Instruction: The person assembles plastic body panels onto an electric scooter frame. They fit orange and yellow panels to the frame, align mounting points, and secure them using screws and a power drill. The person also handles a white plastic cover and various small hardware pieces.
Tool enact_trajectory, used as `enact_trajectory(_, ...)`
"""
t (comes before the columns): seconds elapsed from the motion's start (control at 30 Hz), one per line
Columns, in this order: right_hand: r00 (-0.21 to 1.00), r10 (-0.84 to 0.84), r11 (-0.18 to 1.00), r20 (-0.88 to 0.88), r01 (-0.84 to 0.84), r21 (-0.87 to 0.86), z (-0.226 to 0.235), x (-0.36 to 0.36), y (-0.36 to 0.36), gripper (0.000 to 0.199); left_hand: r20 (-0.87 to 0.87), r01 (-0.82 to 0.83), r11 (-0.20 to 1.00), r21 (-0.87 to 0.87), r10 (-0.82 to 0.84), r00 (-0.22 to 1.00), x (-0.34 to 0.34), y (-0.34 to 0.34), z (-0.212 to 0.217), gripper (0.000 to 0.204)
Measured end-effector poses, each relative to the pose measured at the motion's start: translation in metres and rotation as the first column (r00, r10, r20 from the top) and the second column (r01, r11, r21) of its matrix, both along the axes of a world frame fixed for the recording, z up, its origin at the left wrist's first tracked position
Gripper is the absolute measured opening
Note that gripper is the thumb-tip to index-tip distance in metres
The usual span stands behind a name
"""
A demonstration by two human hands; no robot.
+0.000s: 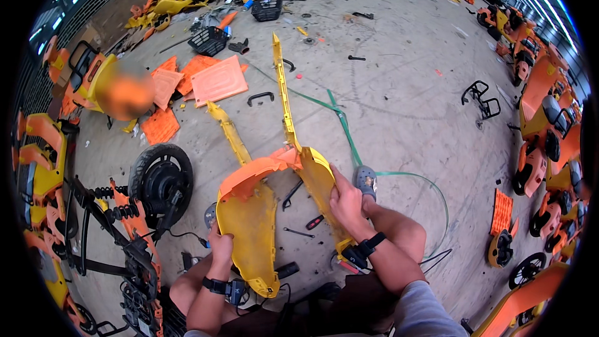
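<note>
A scooter body fairing (254, 231), yellow on both sides with an orange middle bridge, is held in front of my knees. Two long narrow yellow arms reach away from its far end. My left hand (221, 246) is closed on the edge of the wider left panel. On the far side of the right panel, my right hand (346, 203) grips its upper outer edge. Between the two panels lie a red-and-black screwdriver (315, 221), a wrench (299, 233) and a black L-shaped part (292, 195) on the floor.
To my left stands a stripped scooter frame (87, 262) with a black wheel (161, 181). Green strapping (346, 131) trails over the concrete near my shoe (365, 181). Orange panels (218, 81) and black baskets (209, 40) lie farther off. Scooters (538, 97) line the right side.
</note>
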State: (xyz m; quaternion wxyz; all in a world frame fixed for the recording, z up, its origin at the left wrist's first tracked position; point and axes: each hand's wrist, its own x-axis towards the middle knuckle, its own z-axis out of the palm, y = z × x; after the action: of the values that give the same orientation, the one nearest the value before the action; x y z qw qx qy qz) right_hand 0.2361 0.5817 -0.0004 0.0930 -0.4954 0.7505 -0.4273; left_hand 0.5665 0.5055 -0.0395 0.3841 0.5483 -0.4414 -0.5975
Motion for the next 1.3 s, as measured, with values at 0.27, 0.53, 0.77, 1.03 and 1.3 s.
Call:
enact_trajectory(0.27,0.99,-0.066,0.995,0.121,0.056,0.084,-0.013,-0.003,0.008,0.058,0.048,0.008,0.997,-0.074,-0.005,0.999,-0.015,0.012,0.007,0.061)
enact_trajectory(0.53,0.986,-0.075,0.993,0.147,0.06,0.103,-0.011,0.007,0.025,0.047,0.191,0.036,0.993,-0.109,-0.014,0.981,-0.005,0.027,-0.008,0.059)
enact_trajectory(0.77,0.979,-0.072,0.989,0.188,0.046,0.141,0.001,0.001,0.048,0.045,0.135,-0.04,0.999,0.0,0.039,0.99,-0.02,0.034,0.005,0.063)
enact_trajectory(1.03,0.966,-0.096,0.995,0.241,0.094,0.021,0.01,-0.011,0.05,0.042,0.152,-0.092,0.994,-0.058,0.1,0.983,-0.022,0.036,0.0,0.05)
enact_trajectory(1.3,0.975,-0.067,0.995,0.213,0.049,0.088,-0.001,-0.013,0.053,0.042,0.15,-0.073,0.997,-0.027,0.076,0.986,-0.023,0.037,-0.001,0.052)
